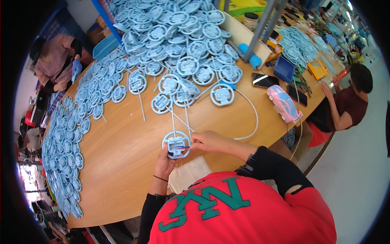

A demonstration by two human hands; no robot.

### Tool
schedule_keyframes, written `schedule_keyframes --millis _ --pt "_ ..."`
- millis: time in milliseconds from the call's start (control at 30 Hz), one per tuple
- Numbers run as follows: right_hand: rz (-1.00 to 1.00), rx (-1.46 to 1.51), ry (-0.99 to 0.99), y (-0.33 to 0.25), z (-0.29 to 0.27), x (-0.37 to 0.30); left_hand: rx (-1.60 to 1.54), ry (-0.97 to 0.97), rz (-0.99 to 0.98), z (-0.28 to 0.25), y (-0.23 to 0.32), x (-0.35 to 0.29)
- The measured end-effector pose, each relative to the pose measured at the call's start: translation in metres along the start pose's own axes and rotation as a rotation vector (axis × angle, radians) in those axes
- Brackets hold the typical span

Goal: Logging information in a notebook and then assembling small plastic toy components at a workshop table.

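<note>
A curved wooden counter (118,162) fills the middle of a busy workshop. Nearest is the person in a red shirt (260,207), and before the shirt a pale flat pad (190,173) lies at the counter's edge. Just beyond the pad, the left hand (164,164) holds a light blue toy wheel (187,141) by its left side, the fingers closed on the rim. The right hand (209,141) is at the wheel's right side, its fingers pressed together, pinching thin red and blue wires (183,147) which run into the open middle box. Farther to the right, a pink toy car (280,101) stands near a dark phone (264,80). Beyond the hands, many similar wheels (174,49) are heaped, spreading along the left side. Farther away, one co-worker (59,57) is at the left, another (352,103) at the right.
</note>
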State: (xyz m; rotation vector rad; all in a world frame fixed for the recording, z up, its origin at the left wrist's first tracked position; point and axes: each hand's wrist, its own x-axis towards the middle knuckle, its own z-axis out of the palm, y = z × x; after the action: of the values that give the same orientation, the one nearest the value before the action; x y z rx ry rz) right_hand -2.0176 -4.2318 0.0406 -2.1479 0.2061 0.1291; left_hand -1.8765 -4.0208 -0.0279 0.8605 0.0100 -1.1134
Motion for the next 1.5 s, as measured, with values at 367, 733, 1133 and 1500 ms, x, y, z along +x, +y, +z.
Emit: schedule_keyframes --millis 367,733,1133,1500 --pt "0.478 -0.648 0.431 0.085 -0.081 0.032 -0.233 0.174 0.388 -0.007 0.196 0.018" --pt "0.070 0.045 0.339 0.005 -0.058 0.022 0.209 -0.122 -0.295 0.041 0.017 0.021" --pt "-0.111 0.243 0.105 -0.071 -0.043 -0.022 -0.059 -0.180 0.105 0.075 0.043 -0.028" --pt "-0.043 -0.065 0.011 -0.068 -0.044 -0.018 0.348 0.122 0.299 0.064 0.061 -0.058"
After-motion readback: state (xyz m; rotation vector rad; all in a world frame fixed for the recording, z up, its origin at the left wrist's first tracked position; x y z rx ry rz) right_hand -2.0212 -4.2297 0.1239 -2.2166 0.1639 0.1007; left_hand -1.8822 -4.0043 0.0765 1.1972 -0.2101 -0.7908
